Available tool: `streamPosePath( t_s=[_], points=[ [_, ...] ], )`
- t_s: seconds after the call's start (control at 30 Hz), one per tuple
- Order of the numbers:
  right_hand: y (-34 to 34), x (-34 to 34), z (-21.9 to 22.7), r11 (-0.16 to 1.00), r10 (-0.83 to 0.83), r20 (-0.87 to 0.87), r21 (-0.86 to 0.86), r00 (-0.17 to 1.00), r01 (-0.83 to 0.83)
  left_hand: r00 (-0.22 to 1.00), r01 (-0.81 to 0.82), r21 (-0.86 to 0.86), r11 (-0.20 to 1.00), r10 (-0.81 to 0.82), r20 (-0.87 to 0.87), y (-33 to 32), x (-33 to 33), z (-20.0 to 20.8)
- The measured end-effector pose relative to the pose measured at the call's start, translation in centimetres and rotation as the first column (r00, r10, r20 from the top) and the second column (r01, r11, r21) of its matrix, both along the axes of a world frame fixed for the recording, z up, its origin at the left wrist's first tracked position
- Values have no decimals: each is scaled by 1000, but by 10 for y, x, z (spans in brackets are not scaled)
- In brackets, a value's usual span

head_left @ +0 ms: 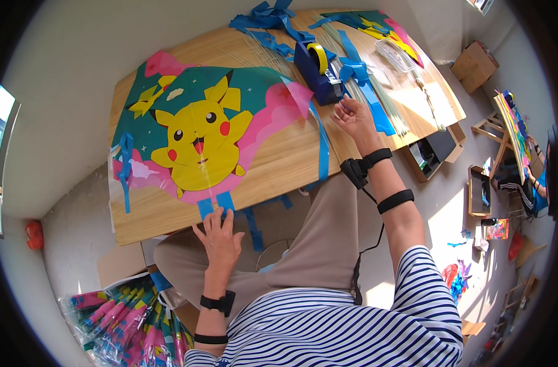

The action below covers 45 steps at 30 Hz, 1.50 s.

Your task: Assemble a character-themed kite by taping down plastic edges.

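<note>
Likely taping: left hand (220,243) spread at flat blue plastic strips (224,199), right hand (356,121) apart, grip unclear, by boxy navy tape dispenser (319,84); next needs strips steady

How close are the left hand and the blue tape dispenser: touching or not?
Apart. The head view shows it: the left hand is at the near edge of the wooden table, the blue tape dispenser farther off, with printed sheet between.

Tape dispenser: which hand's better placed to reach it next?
Right, I'd say. The right hand is beside the near end of the tape dispenser; the left hand is farther off, at the blue strips on the lower edge of the cartoon-printed sheet.
</note>
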State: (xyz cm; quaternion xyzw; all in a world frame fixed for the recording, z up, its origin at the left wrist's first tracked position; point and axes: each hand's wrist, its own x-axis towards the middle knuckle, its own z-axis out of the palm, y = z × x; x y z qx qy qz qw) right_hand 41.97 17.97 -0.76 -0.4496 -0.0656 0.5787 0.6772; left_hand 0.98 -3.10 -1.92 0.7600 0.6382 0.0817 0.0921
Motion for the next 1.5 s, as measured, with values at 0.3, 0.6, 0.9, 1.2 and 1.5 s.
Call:
streamPosePath(
  t_s=[0.3,0.6,0.9,1.2,1.5],
  points=[
    [31,-4,-10,990,-113,144,-70,983,124,1000,1,15,1000,-1,6,0,0,-1],
    [61,-8,-19,958,-109,620,-144,777,249,1000,-8,30,1000,7,19,-1,-2,-2],
    [98,45,-71,886,-10,940,-150,341,440,999,1,45,999,-4,51,0,2,-2],
    [18,-13,-4,938,279,883,-166,378,-305,998,-48,59,997,45,44,-2,-1,-6],
    [-13,-188,67,422,111,954,-299,-278,-856,998,-30,108,994,23,58,-1,2,-11]
  ],
)
